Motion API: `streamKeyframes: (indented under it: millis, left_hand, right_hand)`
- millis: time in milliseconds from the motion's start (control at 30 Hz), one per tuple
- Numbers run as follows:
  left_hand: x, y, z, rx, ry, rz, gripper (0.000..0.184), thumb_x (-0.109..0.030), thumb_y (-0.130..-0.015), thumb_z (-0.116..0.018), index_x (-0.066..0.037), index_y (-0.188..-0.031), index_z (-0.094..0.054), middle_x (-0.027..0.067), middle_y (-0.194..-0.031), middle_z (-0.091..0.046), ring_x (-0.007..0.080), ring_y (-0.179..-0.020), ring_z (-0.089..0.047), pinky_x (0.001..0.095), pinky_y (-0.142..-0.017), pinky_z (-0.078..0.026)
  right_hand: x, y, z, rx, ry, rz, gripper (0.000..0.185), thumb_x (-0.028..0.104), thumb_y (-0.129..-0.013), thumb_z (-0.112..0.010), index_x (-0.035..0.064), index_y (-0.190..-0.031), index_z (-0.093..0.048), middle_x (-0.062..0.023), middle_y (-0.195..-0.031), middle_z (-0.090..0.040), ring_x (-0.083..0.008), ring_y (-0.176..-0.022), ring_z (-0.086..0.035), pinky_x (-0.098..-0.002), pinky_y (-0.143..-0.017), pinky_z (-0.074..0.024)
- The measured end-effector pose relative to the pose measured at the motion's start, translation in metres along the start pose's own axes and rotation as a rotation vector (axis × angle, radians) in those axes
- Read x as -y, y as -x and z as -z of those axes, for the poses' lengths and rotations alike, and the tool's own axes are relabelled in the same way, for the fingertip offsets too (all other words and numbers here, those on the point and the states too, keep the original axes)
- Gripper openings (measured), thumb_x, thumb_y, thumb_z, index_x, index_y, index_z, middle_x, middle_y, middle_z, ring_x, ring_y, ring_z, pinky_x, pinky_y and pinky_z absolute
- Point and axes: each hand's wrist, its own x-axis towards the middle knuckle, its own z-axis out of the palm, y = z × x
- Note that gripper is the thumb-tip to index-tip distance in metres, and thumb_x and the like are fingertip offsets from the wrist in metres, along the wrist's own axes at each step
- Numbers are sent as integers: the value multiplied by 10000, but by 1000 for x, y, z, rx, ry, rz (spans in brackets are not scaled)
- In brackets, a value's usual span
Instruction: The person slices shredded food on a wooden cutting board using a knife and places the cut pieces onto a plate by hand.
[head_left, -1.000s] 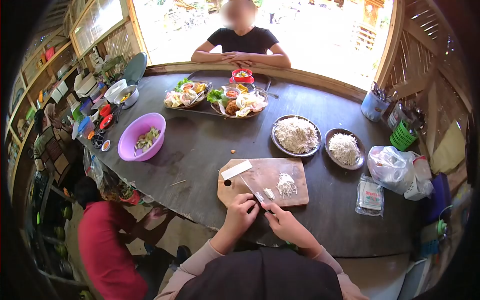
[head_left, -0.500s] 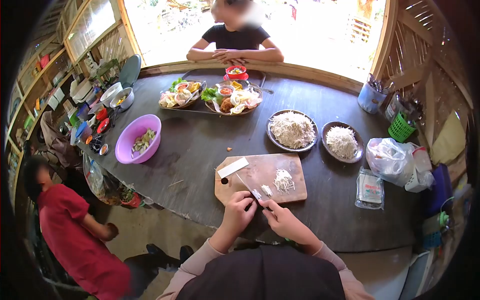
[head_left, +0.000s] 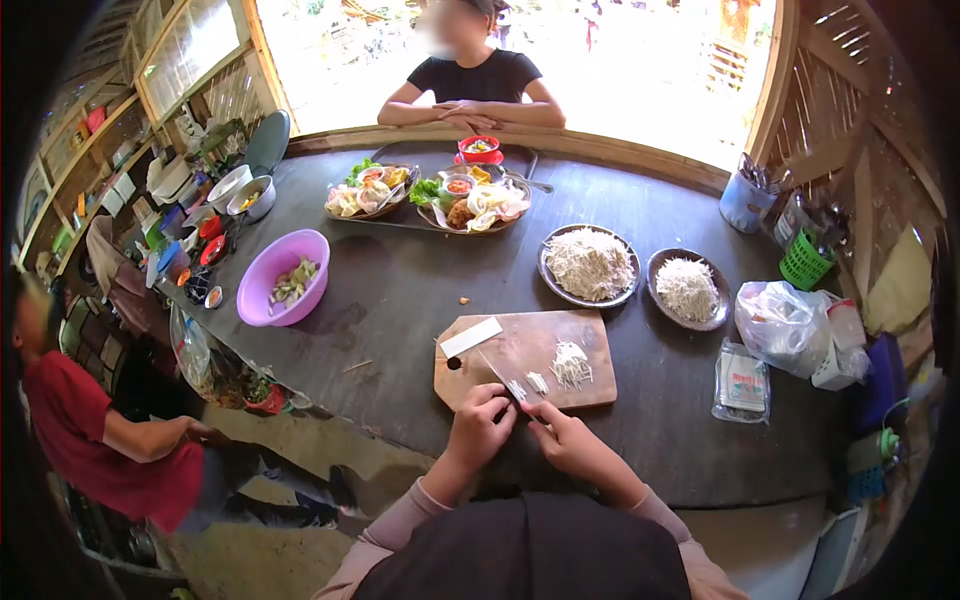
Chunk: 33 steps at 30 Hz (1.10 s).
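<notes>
On the wooden cutting board [head_left: 505, 325], my right hand [head_left: 565, 440] grips a knife [head_left: 497, 367], its thin blade slanting up and left. My left hand [head_left: 480, 425] is closed with curled fingers against the blade's left side; whatever they pinch is hidden. A few thin white sticks [head_left: 516, 390] lie right beside the blade. Farther right on the board are a small white bunch [head_left: 538, 382] and a larger pile of white matchstick strips [head_left: 571, 366]. One flat white slab [head_left: 472, 337] rests at the board's upper left.
Two plates of white shreds [head_left: 588, 265] [head_left: 688, 290] stand behind the board. Left is a purple bowl [head_left: 312, 300] of cut pieces; a tray [head_left: 400, 222] holds filled plates. Plastic bags [head_left: 775, 322] lie right. One person [head_left: 475, 80] leans opposite; another in red [head_left: 120, 440] is at left.
The person in red has moved left and lower, legs now showing. The person opposite has turned their head. My view has shifted slightly; both my hands stay at the knife.
</notes>
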Motion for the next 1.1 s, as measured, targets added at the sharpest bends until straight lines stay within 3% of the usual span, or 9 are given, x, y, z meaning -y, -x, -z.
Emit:
streamKeyframes:
  millis: [200, 267, 400, 600, 667, 800, 900, 967, 1100]
  left_hand:
    - [0, 1, -1, 11, 10, 47, 99, -51, -769, -750, 19, -826, -710, 153, -995, -687, 320, -921, -657, 396, -810, -535]
    - [-2, 1, 0, 14, 12, 38, 99, -50, -769, -750, 19, -826, -709, 154, -996, -687, 320, -923, -658, 396, -812, -535]
    - [-2, 1, 0, -12, 30, 34, 99, -51, -770, -751, 21, -823, -707, 157, -997, -687, 321, -929, -660, 397, -815, -534]
    - [-2, 1, 1, 6, 10, 52, 112, -59, -773, -751, 28, -825, -704, 161, -1006, -686, 321, -940, -657, 399, -823, -531]
    - [-2, -1, 2, 2, 12, 44, 112, -58, -772, -752, 29, -823, -704, 158, -1005, -685, 321, -942, -655, 398, -826, -530]
    - [-4, 0, 3, 40, 5, 60, 112, -58, -770, -750, 29, -824, -703, 148, -1001, -685, 320, -946, -652, 395, -831, -525]
    - [-3, 0, 2, 23, -5, 45, 111, -58, -771, -747, 28, -828, -703, 144, -996, -684, 319, -935, -652, 395, -822, -524]
    - [-1, 1, -1, 1, 9, 35, 111, -58, -772, -747, 27, -828, -703, 143, -993, -684, 319, -931, -652, 397, -819, -524]
    - [0, 3, -1, 7, 25, 63, 110, -59, -770, -749, 25, -822, -701, 142, -990, -685, 316, -927, -655, 398, -818, -526]
  right_hand:
    - [7, 1, 1, 70, 36, -170, 291, 136, -1003, -522, 80, -1289, -517, -313, -910, -656, -468, -855, -661, -482, -731, -512]
    - [-9, -1, -6, 6, 10, 2, 291, 131, -1007, -512, 85, -1294, -512, -315, -886, -649, -462, -825, -665, -464, -711, -511]
    - [14, 5, 5, 95, -44, -124, 282, 123, -1009, -508, 81, -1288, -515, -316, -872, -642, -466, -800, -657, -446, -690, -508]
    - [4, 2, -3, -5, -21, 2, 287, 128, -1008, -519, 59, -1286, -514, -296, -857, -648, -446, -786, -663, -430, -689, -505]
    - [12, 7, 4, 78, -105, -167, 300, 127, -1021, -502, 58, -1311, -523, -61, -648, -527, -108, -555, -470, -285, -542, -400]
    - [4, 3, 0, 80, -99, -182, 311, 141, -1029, -495, 79, -1334, -506, -30, -630, -498, -95, -517, -437, -277, -497, -373]
    - [-4, 1, -6, -19, -23, 45, 317, 153, -1034, -489, 102, -1347, -501, 19, -622, -464, -59, -494, -397, -254, -465, -332]
    - [7, 4, 3, 105, -157, -207, 310, 156, -1033, -495, 107, -1339, -506, 14, -608, -467, -63, -491, -399, -261, -459, -331]
    - [4, 4, 0, 118, -241, -275, 302, 156, -1035, -491, 110, -1333, -506, 19, -597, -454, -59, -480, -393, -257, -444, -322]
